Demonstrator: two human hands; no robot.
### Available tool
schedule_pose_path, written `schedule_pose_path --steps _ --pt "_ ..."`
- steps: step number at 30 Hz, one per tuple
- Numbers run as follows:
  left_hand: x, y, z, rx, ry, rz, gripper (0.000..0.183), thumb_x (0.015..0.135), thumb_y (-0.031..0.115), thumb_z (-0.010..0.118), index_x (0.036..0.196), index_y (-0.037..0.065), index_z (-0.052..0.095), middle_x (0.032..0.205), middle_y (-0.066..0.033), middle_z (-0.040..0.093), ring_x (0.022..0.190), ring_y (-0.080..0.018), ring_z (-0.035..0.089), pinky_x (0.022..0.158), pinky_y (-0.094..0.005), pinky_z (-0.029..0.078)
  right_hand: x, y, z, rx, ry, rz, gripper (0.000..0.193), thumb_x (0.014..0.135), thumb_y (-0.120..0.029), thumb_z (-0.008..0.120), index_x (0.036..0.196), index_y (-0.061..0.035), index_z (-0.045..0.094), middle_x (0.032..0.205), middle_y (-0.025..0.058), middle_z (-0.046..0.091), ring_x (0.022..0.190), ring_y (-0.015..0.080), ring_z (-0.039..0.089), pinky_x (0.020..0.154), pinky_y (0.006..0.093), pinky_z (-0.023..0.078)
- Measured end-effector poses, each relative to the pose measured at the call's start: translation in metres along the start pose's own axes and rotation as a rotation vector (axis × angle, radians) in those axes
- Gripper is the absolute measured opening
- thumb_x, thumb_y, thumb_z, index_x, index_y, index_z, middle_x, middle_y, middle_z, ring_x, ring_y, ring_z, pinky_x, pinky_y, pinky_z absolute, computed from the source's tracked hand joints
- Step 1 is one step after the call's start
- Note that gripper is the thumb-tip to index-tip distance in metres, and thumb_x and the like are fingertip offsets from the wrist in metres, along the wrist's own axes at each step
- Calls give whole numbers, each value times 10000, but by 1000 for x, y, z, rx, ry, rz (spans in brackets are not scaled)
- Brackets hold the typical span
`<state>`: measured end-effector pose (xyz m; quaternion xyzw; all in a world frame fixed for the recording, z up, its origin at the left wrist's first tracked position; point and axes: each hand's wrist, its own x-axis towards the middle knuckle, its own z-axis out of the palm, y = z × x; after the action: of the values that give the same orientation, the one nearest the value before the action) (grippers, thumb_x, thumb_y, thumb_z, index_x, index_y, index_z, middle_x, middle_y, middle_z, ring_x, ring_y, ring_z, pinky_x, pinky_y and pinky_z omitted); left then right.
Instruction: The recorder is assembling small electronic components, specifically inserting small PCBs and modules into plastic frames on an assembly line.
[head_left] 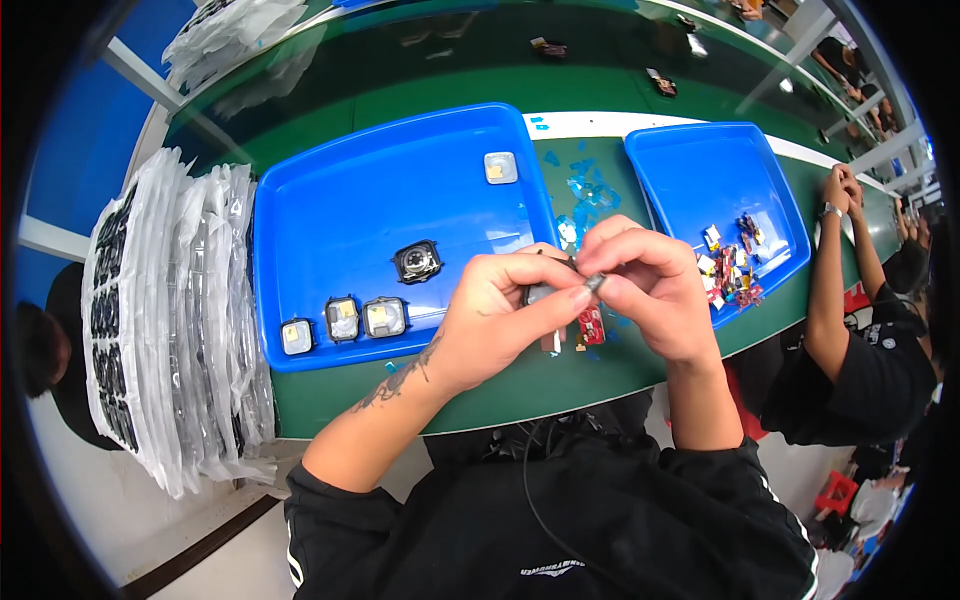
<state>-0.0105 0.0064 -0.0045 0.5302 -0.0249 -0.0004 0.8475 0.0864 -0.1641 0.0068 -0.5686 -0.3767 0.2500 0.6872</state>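
Note:
My left hand (490, 315) and my right hand (655, 285) meet above the green table, fingers pinched together. Between them is a small dark square watch-like case (539, 294), mostly hidden by the left fingers. The right thumb and fingertips close on a small grey piece (596, 282) at its edge. Just below the fingers shows a red part (592, 326); whether it hangs or lies on the table I cannot tell. Left of my hands, a large blue tray (350, 220) holds a black case (418, 262) and several pale-backed cases (384, 317).
A smaller blue tray (710, 170) on the right holds a heap of small red, white and yellow parts (730, 275). Blue film scraps (590, 190) lie between the trays. Wrapped plastic trays (170, 320) stack up at left. A green belt (430, 75) runs behind; a co-worker (835, 330) sits right.

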Motion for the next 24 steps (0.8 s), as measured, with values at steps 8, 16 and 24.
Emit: schedule_pose_path --steps 8,16,24 --pt "5 3 -3 82 280 164 445 932 -16 413 1376 -6 395 1248 -139 527 1027 -196 604 923 -318 485 -18 -12 11 -379 355 -185 149 809 86 659 949 37 641 908 112 656 809 170 633 721 275 505" --pt "-1 -4 9 199 66 209 608 926 -78 391 1482 5 161 1390 -213 411 1247 -235 480 1072 -368 365 9 -14 40 -694 301 -111 149 771 45 708 907 -1 670 814 90 663 620 145 603 551 251 473" --pt "1 -5 6 176 40 177 527 955 -43 385 1457 -29 225 1421 -198 406 1271 -234 465 1076 -365 370 9 -9 37 -713 334 -98 135 740 34 728 838 -14 650 753 78 659 567 159 569 529 272 459"
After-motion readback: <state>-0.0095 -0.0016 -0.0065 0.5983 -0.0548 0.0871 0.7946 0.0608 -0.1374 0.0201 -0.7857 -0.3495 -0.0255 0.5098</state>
